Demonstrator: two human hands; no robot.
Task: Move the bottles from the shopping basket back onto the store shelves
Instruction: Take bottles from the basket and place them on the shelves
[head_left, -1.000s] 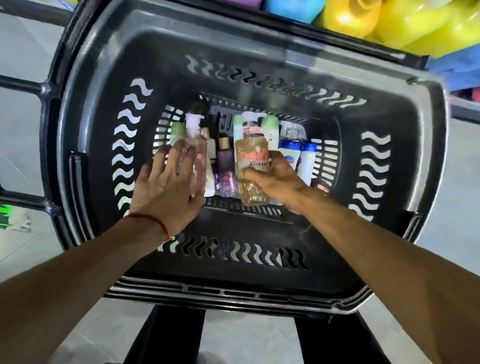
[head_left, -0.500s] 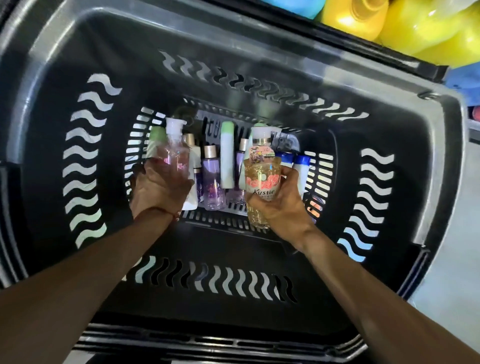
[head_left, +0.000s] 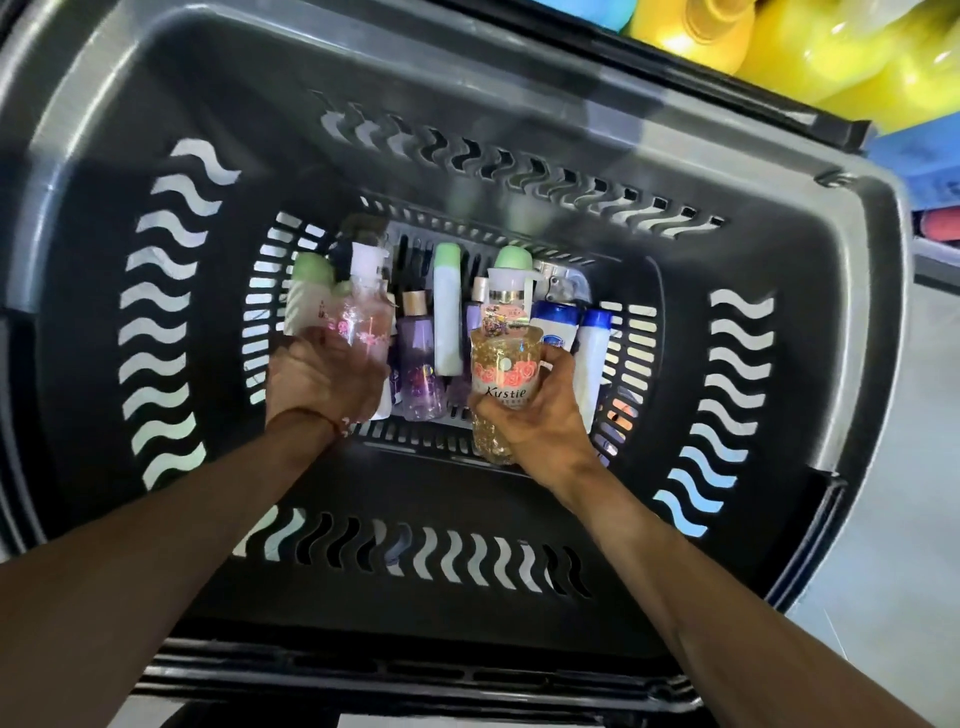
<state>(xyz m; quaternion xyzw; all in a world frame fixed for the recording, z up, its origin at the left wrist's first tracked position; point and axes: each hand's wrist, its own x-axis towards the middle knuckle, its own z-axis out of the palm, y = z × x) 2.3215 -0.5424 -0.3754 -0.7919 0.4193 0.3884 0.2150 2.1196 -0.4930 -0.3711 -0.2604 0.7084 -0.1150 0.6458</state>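
Bottles (head_left: 592, 358) lie crowded on the slatted bottom of the shopping basket (head_left: 156, 130), and both hands reach deep inside it, each with one bottle raised off the pile.

In the head view, the left hand (head_left: 322, 384) curls its fingers round the lower body of a clear pink bottle (head_left: 366, 317) with a white pump top, which stands upright above the grip. A red thread (head_left: 335, 423) circles that wrist. The right hand (head_left: 537, 421) wraps thumb and fingers round a golden bottle (head_left: 501, 364) with a rose label reading "Kustie". Its clear cap rises above the grip and its base shows below the palm.

Between the two grips sit a purple bottle (head_left: 418, 358) with a tan cap and a white tube (head_left: 448, 322) with a green cap, close against both held bottles. Just left of the left grip, a frosted bottle (head_left: 304, 306) with a green cap lies partly behind the pink one. Just right of the right grip lie two white bottles with blue caps, the nearer one (head_left: 556, 319) partly hidden by the golden bottle. A second green cap (head_left: 511, 257) peeks out beyond the golden bottle's top.

The basket's high dark walls, cut with wavy slots, ring both forearms. Past the far rim, well beyond both grips, are yellow jugs (head_left: 831, 52) and a blue container (head_left: 597, 8). Pale floor (head_left: 883, 597) shows to the right.
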